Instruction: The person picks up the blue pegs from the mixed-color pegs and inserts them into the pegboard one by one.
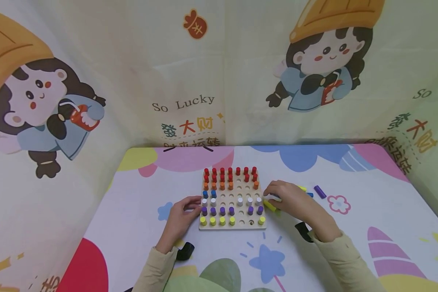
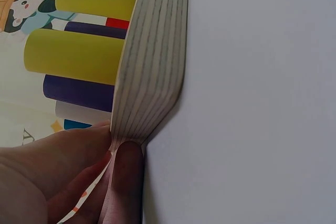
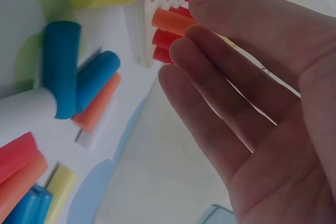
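A wooden pegboard (image 1: 235, 228) stands on the table with rows of red, orange, blue, white, purple and yellow pegs; some holes in its middle and right columns are bare. At its left edge my left hand (image 1: 182, 215) grips the board, thumb and fingers at the near corner in the left wrist view. My right hand (image 1: 286, 198) hovers beside the right edge, its fingers loosely bent and holding nothing. Under it a yellow peg (image 1: 269, 205) lies against the board. The right wrist view shows a blue peg (image 3: 62, 69) and a white peg (image 3: 26, 111) among loose pegs.
Beyond the right hand lies a purple peg (image 1: 320, 191), with another blue peg (image 1: 310, 195) partly hidden by that hand. A printed cloth covers the table (image 1: 131, 227). Patterned curtain walls (image 1: 241, 73) rise behind and at both sides.
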Demonstrator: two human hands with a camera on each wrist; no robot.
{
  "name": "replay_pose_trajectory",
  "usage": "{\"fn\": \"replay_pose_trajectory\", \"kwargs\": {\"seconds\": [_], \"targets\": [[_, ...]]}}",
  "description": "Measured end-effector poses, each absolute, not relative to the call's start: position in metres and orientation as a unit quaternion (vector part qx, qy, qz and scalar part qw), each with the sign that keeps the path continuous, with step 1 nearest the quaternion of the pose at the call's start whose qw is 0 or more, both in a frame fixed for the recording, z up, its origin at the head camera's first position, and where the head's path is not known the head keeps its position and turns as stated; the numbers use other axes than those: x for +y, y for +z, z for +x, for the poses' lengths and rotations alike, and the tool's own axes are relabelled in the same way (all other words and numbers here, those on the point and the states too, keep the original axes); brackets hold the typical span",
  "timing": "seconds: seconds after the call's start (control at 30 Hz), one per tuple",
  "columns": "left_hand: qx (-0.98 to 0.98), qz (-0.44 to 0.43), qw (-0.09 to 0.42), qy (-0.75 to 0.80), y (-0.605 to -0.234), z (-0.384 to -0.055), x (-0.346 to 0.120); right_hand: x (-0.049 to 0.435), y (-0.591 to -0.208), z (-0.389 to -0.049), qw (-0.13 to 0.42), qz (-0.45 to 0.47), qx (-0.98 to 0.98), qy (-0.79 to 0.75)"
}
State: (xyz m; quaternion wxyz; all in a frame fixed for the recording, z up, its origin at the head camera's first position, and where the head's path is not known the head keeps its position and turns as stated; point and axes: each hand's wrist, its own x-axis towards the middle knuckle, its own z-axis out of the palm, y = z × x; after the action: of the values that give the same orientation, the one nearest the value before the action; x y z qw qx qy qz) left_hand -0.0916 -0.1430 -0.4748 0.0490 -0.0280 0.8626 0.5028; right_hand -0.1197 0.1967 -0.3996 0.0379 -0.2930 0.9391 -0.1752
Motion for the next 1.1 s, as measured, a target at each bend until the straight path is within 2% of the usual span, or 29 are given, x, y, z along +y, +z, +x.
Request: {"fn": "replay_pose_trajectory", "kwargs": {"seconds": [0.67,1.1], "targets": [[0.861,-0.026,0.048,0.507,-0.471,-0.090,-0.143,0.216,-0.412,-0.121,0.004,-0.325,0.934,-0.150],[0.860,-0.024,0.048,0.507,-0.472,-0.091,-0.144,0.218,-0.413,-0.119,0.040,-0.306,0.941,-0.137]]}}
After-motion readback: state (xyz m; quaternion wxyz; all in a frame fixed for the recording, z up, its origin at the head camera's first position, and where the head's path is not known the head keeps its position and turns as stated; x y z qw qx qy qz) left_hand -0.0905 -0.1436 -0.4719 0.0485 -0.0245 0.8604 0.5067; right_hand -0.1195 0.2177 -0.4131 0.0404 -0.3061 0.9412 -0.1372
